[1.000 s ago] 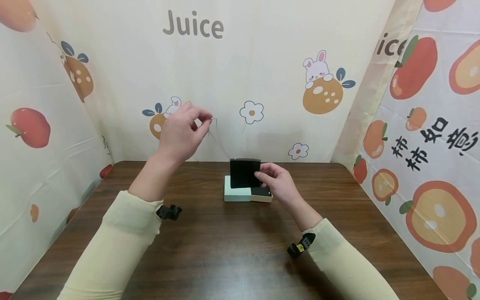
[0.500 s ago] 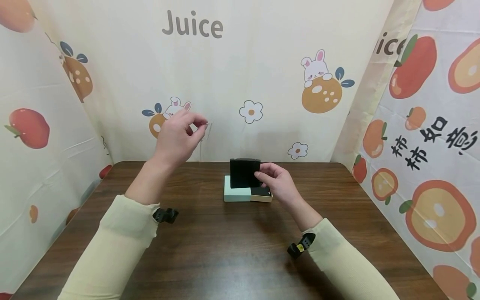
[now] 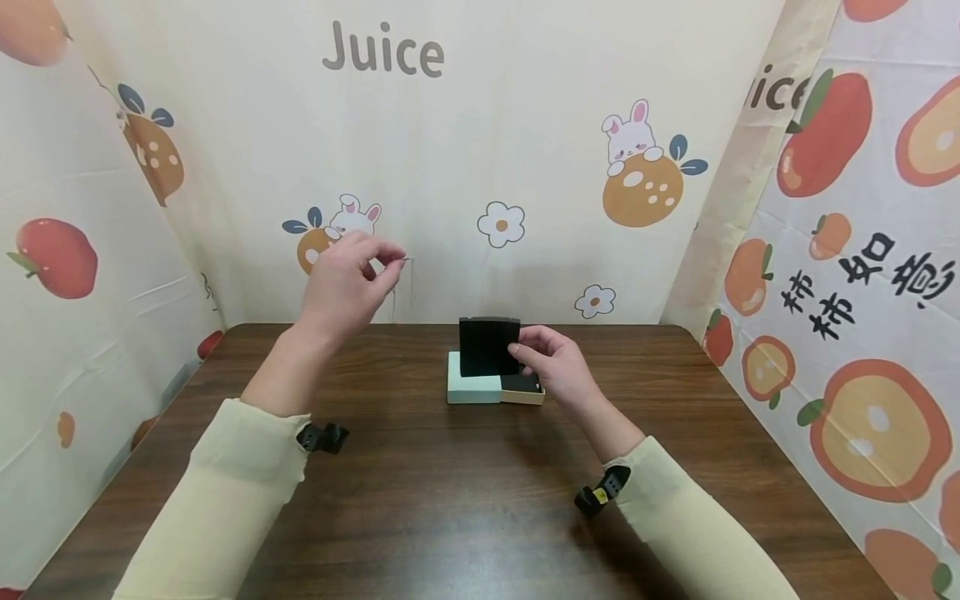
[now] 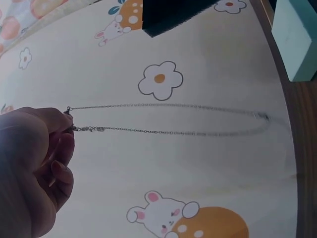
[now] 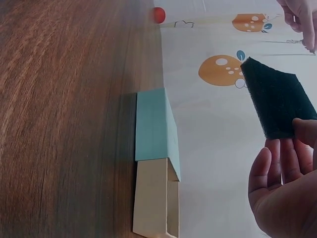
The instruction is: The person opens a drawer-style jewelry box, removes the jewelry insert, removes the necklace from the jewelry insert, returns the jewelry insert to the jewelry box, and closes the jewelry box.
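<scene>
A thin silver chain necklace (image 4: 158, 132) hangs in a long loop from my left hand (image 3: 347, 283), pinched between thumb and index finger near its clasp; a small pendant (image 4: 262, 116) is at the loop's low end. My right hand (image 3: 558, 365) holds a flat black square pad (image 3: 489, 347) by its right edge, upright above the box. Behind and below the pad, a small box with a light-teal cover (image 3: 474, 390) and a beige tray (image 3: 523, 397) lies on the table, the tray partly slid out to the right, with something black inside.
The brown wooden table (image 3: 450, 500) runs up to a printed cloth backdrop (image 3: 525, 100) at the back. More printed cloth (image 3: 847, 275) stands along the right side and the left side.
My left hand has moved left and a little down with the necklace, whose chain has come away from beside the black pad and hangs straight down. My right hand has stayed in place.
</scene>
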`<move>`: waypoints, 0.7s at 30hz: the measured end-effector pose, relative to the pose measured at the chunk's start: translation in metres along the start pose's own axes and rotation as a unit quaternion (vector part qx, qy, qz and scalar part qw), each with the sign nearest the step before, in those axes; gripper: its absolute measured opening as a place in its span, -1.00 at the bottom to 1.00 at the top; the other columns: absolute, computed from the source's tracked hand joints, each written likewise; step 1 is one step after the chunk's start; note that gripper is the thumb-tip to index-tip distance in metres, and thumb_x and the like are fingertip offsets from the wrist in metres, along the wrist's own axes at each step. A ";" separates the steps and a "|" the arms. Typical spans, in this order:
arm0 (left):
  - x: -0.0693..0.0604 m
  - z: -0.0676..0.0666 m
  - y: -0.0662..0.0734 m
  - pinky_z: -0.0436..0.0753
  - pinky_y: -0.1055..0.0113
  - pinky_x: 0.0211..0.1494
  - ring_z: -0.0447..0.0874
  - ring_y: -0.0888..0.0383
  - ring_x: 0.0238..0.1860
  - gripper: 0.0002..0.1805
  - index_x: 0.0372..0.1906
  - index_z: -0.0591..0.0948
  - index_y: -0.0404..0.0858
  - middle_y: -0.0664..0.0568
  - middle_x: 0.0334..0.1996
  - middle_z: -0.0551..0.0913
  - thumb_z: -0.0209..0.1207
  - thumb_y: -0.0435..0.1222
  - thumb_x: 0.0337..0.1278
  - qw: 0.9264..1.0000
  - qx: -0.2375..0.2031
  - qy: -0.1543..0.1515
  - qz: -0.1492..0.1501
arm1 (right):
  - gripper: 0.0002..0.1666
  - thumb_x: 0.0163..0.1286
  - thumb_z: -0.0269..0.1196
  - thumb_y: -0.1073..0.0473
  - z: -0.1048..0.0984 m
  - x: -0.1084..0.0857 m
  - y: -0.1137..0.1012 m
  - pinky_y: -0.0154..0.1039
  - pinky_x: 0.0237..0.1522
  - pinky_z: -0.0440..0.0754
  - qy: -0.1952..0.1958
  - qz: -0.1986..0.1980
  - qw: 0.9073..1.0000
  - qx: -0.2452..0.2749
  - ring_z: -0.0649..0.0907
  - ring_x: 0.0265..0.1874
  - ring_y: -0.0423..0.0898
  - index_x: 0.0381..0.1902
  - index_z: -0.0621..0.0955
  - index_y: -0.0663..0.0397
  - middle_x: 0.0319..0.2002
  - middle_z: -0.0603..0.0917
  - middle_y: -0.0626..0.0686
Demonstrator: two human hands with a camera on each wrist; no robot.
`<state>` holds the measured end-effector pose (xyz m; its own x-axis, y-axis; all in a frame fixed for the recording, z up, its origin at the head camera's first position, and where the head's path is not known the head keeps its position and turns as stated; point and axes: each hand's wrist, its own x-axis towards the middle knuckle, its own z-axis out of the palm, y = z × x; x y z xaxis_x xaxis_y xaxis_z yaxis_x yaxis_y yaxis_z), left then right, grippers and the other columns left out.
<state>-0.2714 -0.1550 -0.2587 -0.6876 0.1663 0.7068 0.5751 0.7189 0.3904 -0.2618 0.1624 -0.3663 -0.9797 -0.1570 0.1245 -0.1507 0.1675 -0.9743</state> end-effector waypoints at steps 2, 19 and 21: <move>-0.002 -0.001 -0.002 0.63 0.16 -0.17 0.63 -0.06 -0.26 -0.83 0.03 0.84 -0.33 -0.18 -0.12 0.80 0.37 -0.38 0.47 1.000 0.001 -0.004 -0.005 | -0.69 0.61 0.35 0.16 0.000 0.000 0.000 -0.34 -0.10 0.73 -0.001 0.001 1.000 0.000 0.65 -0.17 -0.08 0.17 0.67 0.22 -0.11 0.71 -0.10; -0.028 -0.009 -0.035 0.64 0.23 -0.16 0.67 -0.06 -0.23 -0.85 -0.02 0.84 -0.34 -0.19 -0.13 0.81 0.36 -0.38 0.45 0.998 0.017 -0.034 -0.053 | -0.69 0.61 0.35 0.15 0.000 -0.001 -0.001 -0.32 -0.10 0.73 0.001 0.005 1.000 -0.004 0.65 -0.18 -0.07 0.17 0.67 0.20 -0.10 0.71 -0.09; -0.032 -0.011 -0.039 0.65 0.21 -0.15 0.67 -0.06 -0.22 -0.85 -0.02 0.84 -0.35 -0.20 -0.12 0.80 0.37 -0.39 0.44 0.997 0.023 -0.037 -0.062 | -0.69 0.62 0.35 0.15 -0.001 -0.002 -0.001 -0.32 -0.11 0.74 0.001 0.006 1.000 -0.006 0.65 -0.17 -0.06 0.18 0.67 0.20 -0.09 0.72 -0.08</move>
<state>-0.2668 -0.1955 -0.2904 -0.7839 0.1232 0.6086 0.4645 0.7667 0.4432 -0.2601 0.1630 -0.3652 -0.9818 -0.1522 0.1135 -0.1406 0.1812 -0.9733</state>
